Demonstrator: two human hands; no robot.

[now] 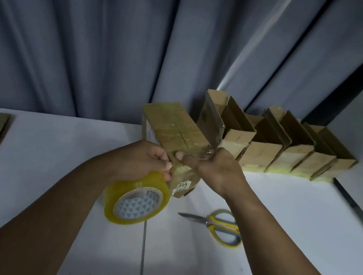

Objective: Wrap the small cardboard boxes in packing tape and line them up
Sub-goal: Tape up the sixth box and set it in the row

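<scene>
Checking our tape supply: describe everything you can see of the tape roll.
The tape roll is thick, yellowish-clear, on a white core printed with grey triangles, and looks nearly full. It is tilted, its open side toward the camera, beside the box. The left hand grips its top edge. The right hand pinches a crinkled tape end at the box's corner.
</scene>
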